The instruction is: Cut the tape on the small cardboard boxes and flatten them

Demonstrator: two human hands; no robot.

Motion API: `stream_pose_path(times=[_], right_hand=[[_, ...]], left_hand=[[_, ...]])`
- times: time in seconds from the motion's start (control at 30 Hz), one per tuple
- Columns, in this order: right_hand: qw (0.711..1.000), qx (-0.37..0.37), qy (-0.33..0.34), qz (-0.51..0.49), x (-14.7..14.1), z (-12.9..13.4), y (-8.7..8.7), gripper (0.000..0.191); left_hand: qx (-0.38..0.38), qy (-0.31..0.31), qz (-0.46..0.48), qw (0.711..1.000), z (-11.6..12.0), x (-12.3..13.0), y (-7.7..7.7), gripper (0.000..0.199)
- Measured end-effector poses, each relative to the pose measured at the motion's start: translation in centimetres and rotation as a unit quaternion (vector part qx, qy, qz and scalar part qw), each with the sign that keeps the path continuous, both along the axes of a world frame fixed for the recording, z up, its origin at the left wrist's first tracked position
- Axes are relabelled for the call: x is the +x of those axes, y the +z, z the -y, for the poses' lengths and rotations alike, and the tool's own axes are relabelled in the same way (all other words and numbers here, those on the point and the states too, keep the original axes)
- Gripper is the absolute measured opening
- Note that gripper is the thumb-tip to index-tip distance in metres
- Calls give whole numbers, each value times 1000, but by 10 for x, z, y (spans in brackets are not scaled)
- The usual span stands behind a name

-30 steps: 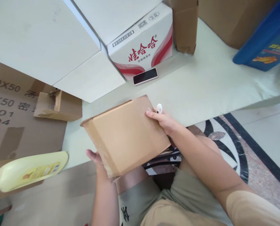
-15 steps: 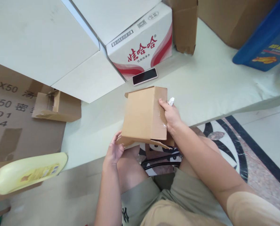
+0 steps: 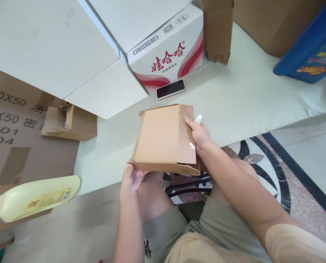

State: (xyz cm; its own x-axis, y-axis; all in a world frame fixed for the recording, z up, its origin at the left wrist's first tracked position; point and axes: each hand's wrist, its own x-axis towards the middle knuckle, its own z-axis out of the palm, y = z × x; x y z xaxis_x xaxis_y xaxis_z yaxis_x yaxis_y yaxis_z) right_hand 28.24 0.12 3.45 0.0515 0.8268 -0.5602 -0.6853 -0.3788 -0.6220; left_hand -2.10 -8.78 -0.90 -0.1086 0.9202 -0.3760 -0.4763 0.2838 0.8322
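Observation:
A small brown cardboard box (image 3: 158,135) is held over the front edge of the pale cloth-covered bench, tilted toward me. Its right side carries shiny clear tape, and a flap shows along its near edge. My right hand (image 3: 199,135) grips that right side, thumb on top. A small white object (image 3: 198,119), perhaps a pen or cutter, pokes out beside the thumb; most of it is hidden. At the near left corner, my left hand (image 3: 133,177) has its fingers closed on the flap edge, partly out of sight beneath it.
Behind the box, a phone (image 3: 171,89) lies by a white carton with red print (image 3: 168,54). A small open box (image 3: 72,122) and a yellow bottle (image 3: 39,197) are to the left. At the right stands a blue container (image 3: 305,54).
The box has tilted and its near flap has swung up closer to the body. My left hand has gone from loosely touching the flap to holding its corner.

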Motion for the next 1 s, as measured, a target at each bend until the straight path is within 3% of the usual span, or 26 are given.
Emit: stream_pose_path(times=[0.1, 0.23, 0.43, 0.57, 0.7, 0.83, 0.9, 1.0], right_hand=[[1000, 13, -15, -3, -1, -1, 1, 26], [999, 34, -20, 26, -2, -2, -7, 31], [998, 53, 2, 42, -6, -1, -11, 32], [995, 73, 30, 63, -8, 3, -11, 38], [981, 126, 106, 103, -9, 7, -11, 46], [957, 179, 167, 157, -6, 8, -10, 38], [947, 195, 162, 198, -3, 7, -10, 42], [926, 219, 93, 295, 3, 5, -11, 35]], left_hand=[[46, 76, 13, 996, -9, 10, -3, 55], [87, 115, 29, 989, -14, 26, -3, 52], [66, 60, -7, 996, -12, 59, 10, 78], [83, 123, -53, 987, -19, 74, 18, 74], [81, 152, -82, 982, -23, 76, 20, 70], [82, 187, -88, 975, -24, 70, 19, 56], [91, 221, -89, 967, -25, 65, 18, 49], [94, 248, -90, 960, -26, 54, 15, 49]])
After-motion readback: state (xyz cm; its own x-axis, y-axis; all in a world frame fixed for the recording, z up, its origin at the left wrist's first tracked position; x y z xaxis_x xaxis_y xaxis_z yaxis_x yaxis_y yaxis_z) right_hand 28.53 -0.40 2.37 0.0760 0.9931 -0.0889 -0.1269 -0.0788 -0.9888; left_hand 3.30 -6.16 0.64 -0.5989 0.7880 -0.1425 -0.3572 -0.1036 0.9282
